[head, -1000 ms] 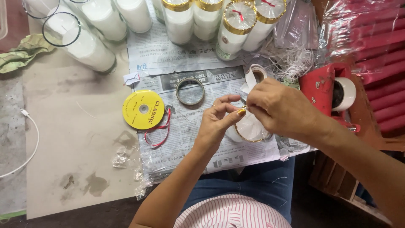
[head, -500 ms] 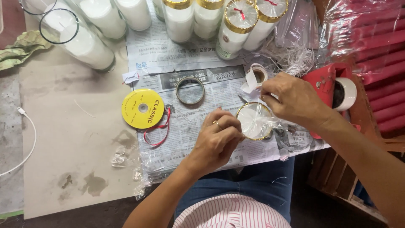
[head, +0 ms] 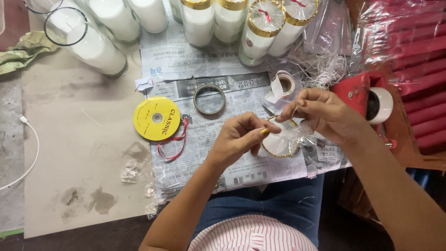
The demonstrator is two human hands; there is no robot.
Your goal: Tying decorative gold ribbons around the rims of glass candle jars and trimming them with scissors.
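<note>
**Inspector:** Step in hand?

**Assistant:** Fitting work at a gold-rimmed round lid [head: 280, 143] wrapped in clear film, lying on the newspaper [head: 241, 172] just above the lap. The left hand [head: 241, 139] steadies it at its 9 o'clock edge, fingers curled and pressed together on the film. The right hand [head: 325, 114], at the lid's 1 o'clock, pinches a thin pale thread [head: 294, 111] between thumb and forefinger.

**Inspector:** What does the next move call for?

**Assistant:** In my judgement, a fine pull on the thread with the lid held flat; the slippery film could let it slide.

**Inspector:** Surroundings?

**Assistant:** At 10 o'clock of the lid, a bare metal ring [head: 209, 99]; farther out at 9 o'clock, a yellow ribbon spool [head: 157, 118] with red ribbon [head: 173, 142] trailing. A tape roll [head: 283, 84] sits at 12. Farthest, at 11 to 12, stand white jar candles [head: 199, 21].

**Inspector:** Obstructions?

**Assistant:** The red tape dispenser [head: 360, 95] crowds the right wrist at 3 o'clock.
</note>
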